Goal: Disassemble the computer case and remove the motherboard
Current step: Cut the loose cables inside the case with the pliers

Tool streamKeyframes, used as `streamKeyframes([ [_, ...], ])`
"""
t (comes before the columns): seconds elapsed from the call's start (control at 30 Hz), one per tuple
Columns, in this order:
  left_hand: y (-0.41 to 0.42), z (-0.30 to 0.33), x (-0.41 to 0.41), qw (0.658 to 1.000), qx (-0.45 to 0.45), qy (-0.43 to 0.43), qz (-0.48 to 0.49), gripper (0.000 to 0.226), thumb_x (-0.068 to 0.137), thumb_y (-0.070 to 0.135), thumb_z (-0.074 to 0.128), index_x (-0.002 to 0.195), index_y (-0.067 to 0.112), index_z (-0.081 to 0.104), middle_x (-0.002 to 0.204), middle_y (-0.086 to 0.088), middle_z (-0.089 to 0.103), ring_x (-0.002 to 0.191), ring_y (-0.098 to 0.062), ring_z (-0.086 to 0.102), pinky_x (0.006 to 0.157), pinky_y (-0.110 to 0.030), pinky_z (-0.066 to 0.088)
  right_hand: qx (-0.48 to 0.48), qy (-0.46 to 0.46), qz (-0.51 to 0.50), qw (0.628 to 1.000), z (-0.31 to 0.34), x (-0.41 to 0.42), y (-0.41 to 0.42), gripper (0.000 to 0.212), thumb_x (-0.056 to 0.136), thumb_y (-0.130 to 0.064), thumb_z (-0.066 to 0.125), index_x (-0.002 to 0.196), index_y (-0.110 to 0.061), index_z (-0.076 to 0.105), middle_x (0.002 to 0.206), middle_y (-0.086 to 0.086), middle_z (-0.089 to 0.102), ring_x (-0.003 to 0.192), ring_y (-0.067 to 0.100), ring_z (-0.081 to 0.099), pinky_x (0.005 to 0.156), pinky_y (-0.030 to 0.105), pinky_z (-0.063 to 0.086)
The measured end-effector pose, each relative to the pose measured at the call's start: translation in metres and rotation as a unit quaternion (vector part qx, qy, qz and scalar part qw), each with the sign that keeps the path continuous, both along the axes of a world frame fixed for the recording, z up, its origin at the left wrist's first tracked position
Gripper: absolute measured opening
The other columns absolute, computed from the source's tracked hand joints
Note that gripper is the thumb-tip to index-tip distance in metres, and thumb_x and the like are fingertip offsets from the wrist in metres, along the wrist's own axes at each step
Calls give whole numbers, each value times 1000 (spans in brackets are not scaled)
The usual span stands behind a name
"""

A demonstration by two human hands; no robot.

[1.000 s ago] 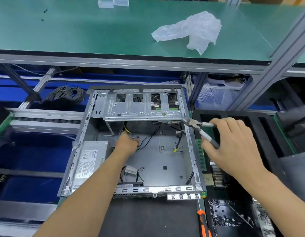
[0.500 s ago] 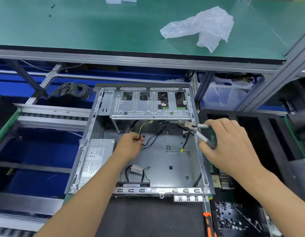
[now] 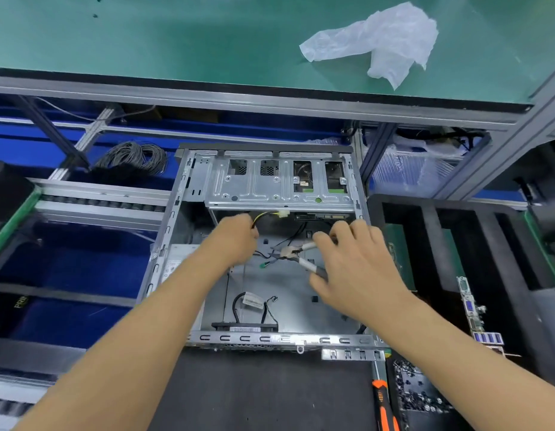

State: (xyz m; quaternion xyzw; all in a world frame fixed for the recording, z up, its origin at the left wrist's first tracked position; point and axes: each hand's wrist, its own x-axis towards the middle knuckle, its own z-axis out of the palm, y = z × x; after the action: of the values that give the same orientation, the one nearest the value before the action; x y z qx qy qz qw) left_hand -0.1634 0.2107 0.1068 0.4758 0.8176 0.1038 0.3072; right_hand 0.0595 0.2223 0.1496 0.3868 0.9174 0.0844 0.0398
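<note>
An open grey computer case [image 3: 173, 219] lies flat in front of me, its floor bare metal with loose wires. My left hand [image 3: 232, 237] is inside it under the drive cage [image 3: 279, 188] and grips a bundle of black and yellow cables [image 3: 263, 217]. My right hand [image 3: 354, 262] holds a pair of white-handled cutters [image 3: 293, 253] whose jaws point left at thin black wires between the two hands. A power supply [image 3: 173, 262] sits at the case's left side, partly hidden by my left forearm. No motherboard shows inside the case.
A green shelf with a crumpled plastic bag [image 3: 382, 42] hangs above the case. To the right stands a black foam tray [image 3: 450, 244] with circuit boards [image 3: 475, 312] and a bin of screws [image 3: 416, 390]. An orange-handled screwdriver [image 3: 385, 405] lies at the front. A cable coil [image 3: 133, 158] rests at left.
My right hand has carried the cutters from the case's right wall down and left into the case. My left hand has pulled the cables up toward the drive cage.
</note>
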Motion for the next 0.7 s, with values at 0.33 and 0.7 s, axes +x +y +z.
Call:
streamKeyframes([
  [0.33,-1,7,-42,971,-8,-240,6,21,102,9,45,96,-2,62,94,-20,72,80,-24,74,73,-33,61,-381,140,-168,898,-21,-35,12,39,86,-61,49,96,-24,58,91,1,61,71,19,62,63,29,49],
  [0.7,-4,-3,-47,964,10,-267,-11,22,103,6,41,96,2,62,92,-21,71,85,-24,74,82,-36,60,-654,185,-265,684,-50,-47,25,41,87,-56,58,102,-19,67,83,2,73,58,12,65,55,24,52],
])
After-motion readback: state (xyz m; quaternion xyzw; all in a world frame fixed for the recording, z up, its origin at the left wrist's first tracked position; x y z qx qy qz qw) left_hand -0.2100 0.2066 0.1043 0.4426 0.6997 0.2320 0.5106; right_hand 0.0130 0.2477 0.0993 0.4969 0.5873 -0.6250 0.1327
